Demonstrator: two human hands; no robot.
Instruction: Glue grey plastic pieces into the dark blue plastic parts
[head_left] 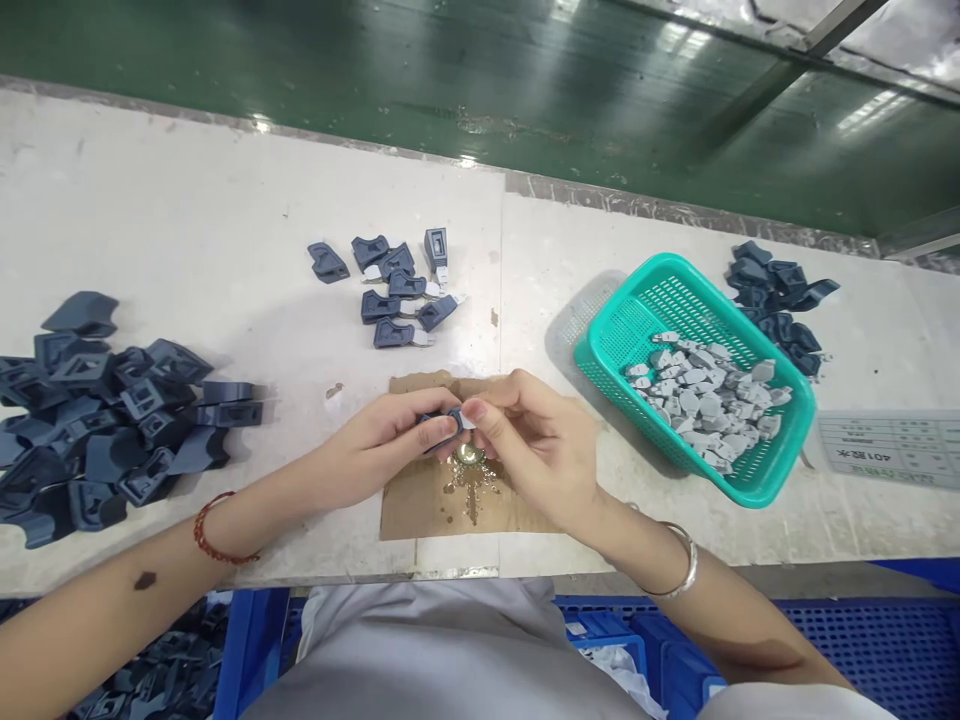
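Over a piece of brown cardboard (420, 510), my two hands meet. My left hand (382, 440) pinches a dark blue-grey plastic part (441, 432), mostly covered by the fingers. Thumb and forefinger of my right hand (540, 445) close on a small light grey plastic piece (467, 415) at the dark part's right end; the two pieces touch. Whether the grey piece sits inside the dark one, I cannot tell. Below the fingertips, a small round dish (471, 454) lies on the cardboard, with shiny wet spots around it.
Loose dark parts (97, 400) are heaped at left. Several dark parts with grey ends (405, 285) lie beyond my hands. A green basket (600, 355) holds light grey pieces (709, 400); more dark parts (780, 290) and a printed sheet (889, 447) are at right. Blue crates (251, 650) stand below the table edge.
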